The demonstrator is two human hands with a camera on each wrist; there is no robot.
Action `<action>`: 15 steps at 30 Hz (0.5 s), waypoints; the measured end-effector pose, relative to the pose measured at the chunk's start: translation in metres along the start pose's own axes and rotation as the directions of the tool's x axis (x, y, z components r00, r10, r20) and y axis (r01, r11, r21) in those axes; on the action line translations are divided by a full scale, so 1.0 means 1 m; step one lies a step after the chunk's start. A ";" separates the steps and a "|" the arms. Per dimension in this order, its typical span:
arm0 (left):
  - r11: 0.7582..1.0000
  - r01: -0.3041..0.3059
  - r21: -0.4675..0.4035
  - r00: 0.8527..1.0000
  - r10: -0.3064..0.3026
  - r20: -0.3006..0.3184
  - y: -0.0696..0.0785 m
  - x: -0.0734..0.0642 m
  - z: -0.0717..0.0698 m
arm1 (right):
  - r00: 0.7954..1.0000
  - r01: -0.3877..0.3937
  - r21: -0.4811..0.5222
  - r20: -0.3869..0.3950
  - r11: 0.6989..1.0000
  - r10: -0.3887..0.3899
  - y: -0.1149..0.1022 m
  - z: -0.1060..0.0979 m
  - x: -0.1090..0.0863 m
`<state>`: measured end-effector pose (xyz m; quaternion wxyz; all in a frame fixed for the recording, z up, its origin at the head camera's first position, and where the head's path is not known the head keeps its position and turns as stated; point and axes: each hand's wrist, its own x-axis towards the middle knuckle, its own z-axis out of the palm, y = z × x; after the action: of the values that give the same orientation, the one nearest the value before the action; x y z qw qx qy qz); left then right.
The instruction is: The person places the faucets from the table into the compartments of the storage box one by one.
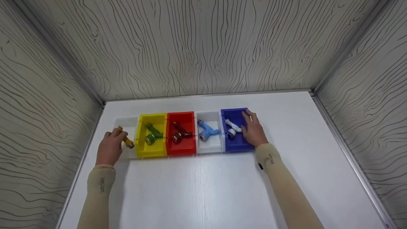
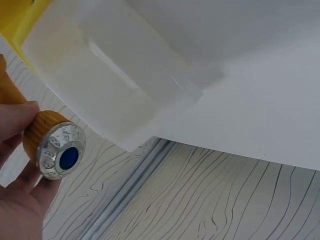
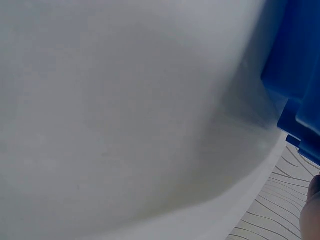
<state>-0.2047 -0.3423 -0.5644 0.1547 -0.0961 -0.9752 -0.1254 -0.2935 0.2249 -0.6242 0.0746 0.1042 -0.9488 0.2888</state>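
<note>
My left hand [image 1: 109, 148] pinches an orange-yellow tap [image 1: 128, 142] over the leftmost translucent white bin [image 1: 125, 121]. In the left wrist view, the tap's ribbed knob [image 2: 46, 131] shows a silvery cap with a blue dot, and fingers hold it from behind and below. On the right, my right hand [image 1: 254, 132] reaches over the right side of the blue bin [image 1: 240, 147], fingers spread and thumb close to a white tap [image 1: 234, 126] lying inside. Only a fingertip [image 3: 311, 212] of that hand shows in the right wrist view, beside the blue bin's outer wall.
Between the hands, a yellow bin [image 1: 152, 119] contains a green tap [image 1: 154, 133], a red bin [image 1: 180, 149] a dark brown tap [image 1: 181, 133], and a white bin [image 1: 208, 148] a light blue tap [image 1: 207, 130]. All bins join in one row on a white table [image 1: 197, 187]. Wood-grain panels enclose it.
</note>
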 end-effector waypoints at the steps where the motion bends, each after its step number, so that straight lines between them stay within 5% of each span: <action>1: 1.000 0.013 -0.005 1.000 -0.013 0.004 -0.004 0.002 0.000 | 1.000 -0.002 -0.002 -0.001 1.000 0.002 0.000 0.001 0.000; 9: 0.989 0.137 -0.054 0.990 -0.134 0.052 -0.022 0.012 0.003 | 1.000 -0.025 -0.009 0.016 1.000 0.025 0.000 0.006 -0.001; 15: 0.994 0.088 -0.058 0.996 -0.089 -0.011 -0.023 0.020 0.008 | 1.000 0.001 -0.002 -0.014 1.000 -0.001 0.001 0.001 0.000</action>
<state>-0.2311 -0.3588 -0.5700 0.1529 -0.0562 -0.9735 -0.1607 -0.2935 0.2246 -0.6259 0.0815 0.1026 -0.9484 0.2887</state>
